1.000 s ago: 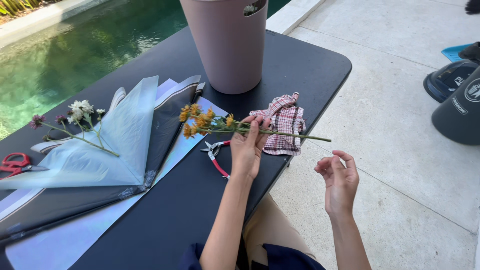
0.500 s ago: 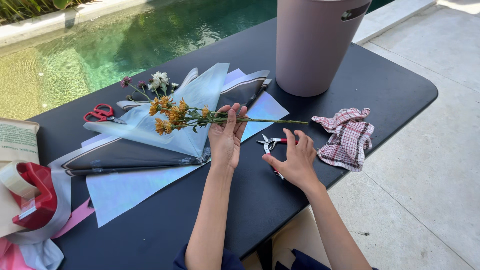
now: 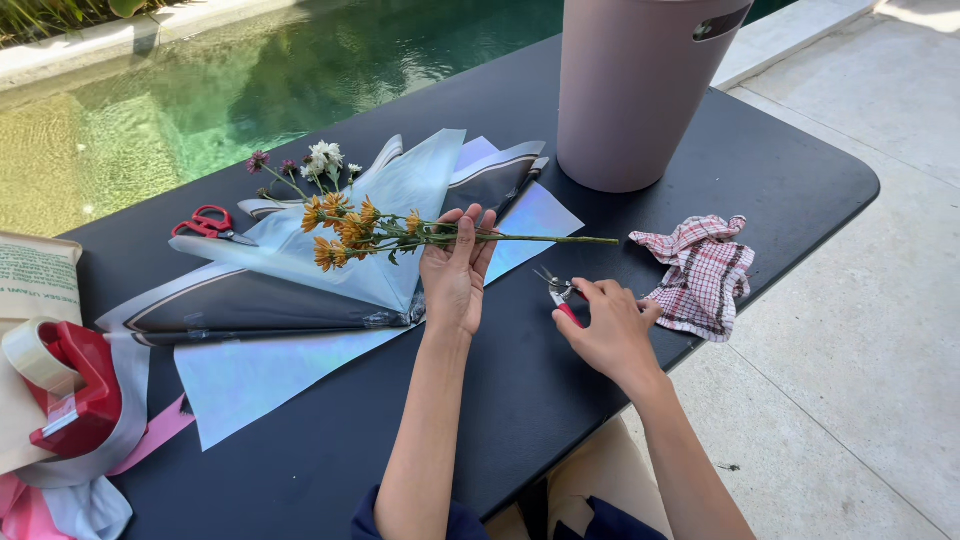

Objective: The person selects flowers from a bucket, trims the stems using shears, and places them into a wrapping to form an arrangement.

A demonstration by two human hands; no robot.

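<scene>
Left hand [image 3: 455, 270] pinches the orange flower stem [image 3: 440, 236] level above the black table [image 3: 780, 170], right hand [image 3: 610, 325] gripping red-handled pruners [image 3: 560, 292] on the tabletop, checked cloth [image 3: 700, 275] just beside, pink bucket [image 3: 640, 90] behind.

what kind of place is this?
Likely an outdoor poolside patio used as a flower-wrapping spot: green pool water beside the black table, pale stone paving, and the left hand holding an orange flower stem over wrapping paper.
</scene>
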